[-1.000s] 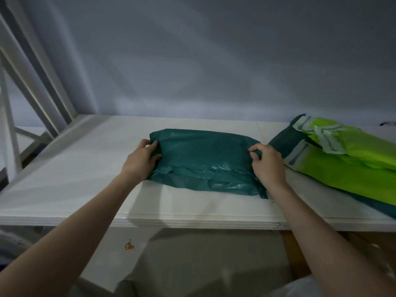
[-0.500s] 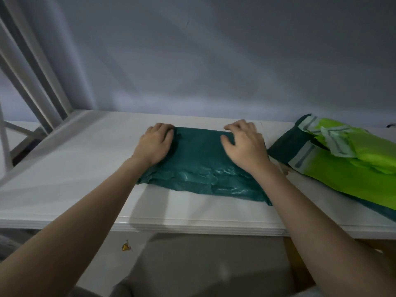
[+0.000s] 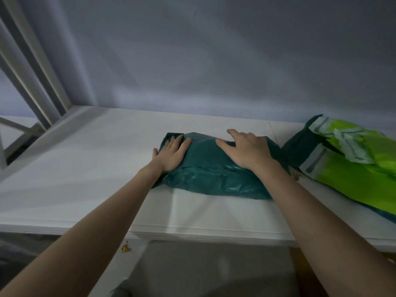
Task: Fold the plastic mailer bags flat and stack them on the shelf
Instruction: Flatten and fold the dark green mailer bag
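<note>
Green mailer bag [image 3: 216,176]: folded, crinkled, lying mid-shelf [image 3: 85,168].
Left hand [image 3: 171,154]: flat, fingers spread, pressing the bag's left end.
Right hand [image 3: 249,151]: flat, splayed on its right part.
Lime mailers [image 3: 360,166]: loose pile just right of the bag.
Frame post [image 3: 36,67]: far left.

Dark teal, glossy bag [image 3: 216,174] at centre. White shelf [image 3: 85,168] beneath. At three o'clock, lime-green bags [image 3: 360,179] with pale grey-striped flaps. Blue-grey wall [image 3: 214,61] at twelve o'clock.
</note>
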Demonstrator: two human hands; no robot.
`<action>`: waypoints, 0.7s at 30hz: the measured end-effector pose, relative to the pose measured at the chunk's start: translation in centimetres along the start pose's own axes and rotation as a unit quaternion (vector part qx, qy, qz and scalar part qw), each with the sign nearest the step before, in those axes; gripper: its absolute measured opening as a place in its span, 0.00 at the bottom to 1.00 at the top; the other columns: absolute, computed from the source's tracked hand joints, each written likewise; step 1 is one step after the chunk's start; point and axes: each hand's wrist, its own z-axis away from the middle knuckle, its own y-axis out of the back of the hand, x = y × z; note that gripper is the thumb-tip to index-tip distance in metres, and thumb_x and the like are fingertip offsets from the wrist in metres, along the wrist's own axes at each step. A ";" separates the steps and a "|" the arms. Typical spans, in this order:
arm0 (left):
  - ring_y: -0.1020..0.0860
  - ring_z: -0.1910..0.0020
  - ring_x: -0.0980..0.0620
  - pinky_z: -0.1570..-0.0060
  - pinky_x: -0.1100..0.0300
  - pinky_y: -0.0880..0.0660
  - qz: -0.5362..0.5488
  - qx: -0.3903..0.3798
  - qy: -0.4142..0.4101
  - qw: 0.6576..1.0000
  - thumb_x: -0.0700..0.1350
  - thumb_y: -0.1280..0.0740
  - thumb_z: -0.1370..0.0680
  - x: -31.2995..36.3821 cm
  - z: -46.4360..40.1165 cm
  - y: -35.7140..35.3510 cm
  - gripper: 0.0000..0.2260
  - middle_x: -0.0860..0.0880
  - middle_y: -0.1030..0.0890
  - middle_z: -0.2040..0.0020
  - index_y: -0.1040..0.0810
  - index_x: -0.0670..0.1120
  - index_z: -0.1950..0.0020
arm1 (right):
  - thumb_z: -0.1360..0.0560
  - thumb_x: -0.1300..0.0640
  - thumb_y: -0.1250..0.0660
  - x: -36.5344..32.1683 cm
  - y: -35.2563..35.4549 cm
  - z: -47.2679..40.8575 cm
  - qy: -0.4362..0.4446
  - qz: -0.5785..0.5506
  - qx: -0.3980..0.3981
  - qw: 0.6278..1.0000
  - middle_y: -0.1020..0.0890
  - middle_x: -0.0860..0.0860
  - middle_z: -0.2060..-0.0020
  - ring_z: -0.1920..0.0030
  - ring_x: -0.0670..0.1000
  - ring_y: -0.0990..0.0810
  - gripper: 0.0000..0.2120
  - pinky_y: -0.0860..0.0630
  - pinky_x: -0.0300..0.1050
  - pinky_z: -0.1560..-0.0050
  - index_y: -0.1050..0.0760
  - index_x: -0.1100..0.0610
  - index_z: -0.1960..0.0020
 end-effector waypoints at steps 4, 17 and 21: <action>0.44 0.26 0.52 0.27 0.45 0.50 0.090 0.098 -0.045 0.990 0.55 0.53 0.19 -0.9 1.4 1.0 0.21 0.50 0.39 0.26 0.38 0.49 0.28 | 0.21 0.45 0.53 -0.5 -0.2 0.7 0.078 0.042 0.205 0.975 0.19 0.55 0.45 0.45 0.57 0.24 0.26 0.32 0.53 0.44 0.24 0.58 0.41; 0.21 0.62 0.40 0.58 0.53 0.23 0.110 0.153 0.105 0.976 0.52 0.43 0.20 -3.3 9.5 1.5 0.15 0.39 0.20 0.55 0.39 0.43 0.40 | 0.29 0.55 0.42 -11.0 -4.6 10.1 0.269 0.042 0.186 0.944 0.20 0.53 0.47 0.45 0.55 0.24 0.17 0.28 0.51 0.42 0.22 0.59 0.45; 0.25 0.68 0.42 0.67 0.56 0.29 0.082 0.186 -0.027 0.979 0.41 0.41 0.20 -2.7 11.1 0.9 0.10 0.46 0.25 0.67 0.37 0.41 0.40 | 0.34 0.56 0.32 -10.5 -6.5 11.1 0.254 0.092 0.160 0.949 0.19 0.53 0.47 0.43 0.54 0.23 0.23 0.32 0.51 0.35 0.23 0.61 0.41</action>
